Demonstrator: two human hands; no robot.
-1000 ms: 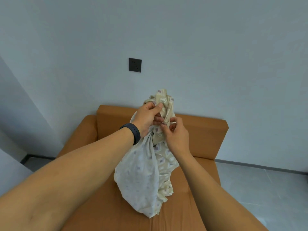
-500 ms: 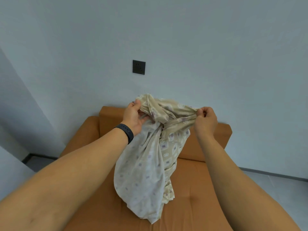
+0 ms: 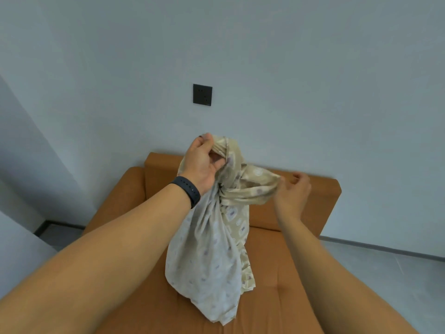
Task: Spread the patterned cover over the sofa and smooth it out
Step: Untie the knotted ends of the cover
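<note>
Left hand (image 3: 202,162) fingers curled tight round the bunched top of the patterned cover (image 3: 212,251), palm toward the camera, thumb up by the topmost fold. Right hand (image 3: 292,189) fingers half-curled at the tip of a side fold that sticks out to the right. It looks like a light pinch between thumb and forefinger, but the hand is blurred, so I cannot tell whether it really grips or just touches.

Cover is gathered into a rope-like bundle and twisted just below the left hand. Long axis near vertical: top in the left fist, bottom end pointing down at the sofa (image 3: 301,273) seat. Whether the low tip touches the cushion can't be read. The side fold runs roughly horizontal from the twist toward the right hand.

Left wrist wears a dark band (image 3: 186,191). Both forearms reach forward and up from the bottom corners, left raised higher than right. The orange sofa sits against a pale wall, with a dark wall socket (image 3: 202,94) above the backrest.
</note>
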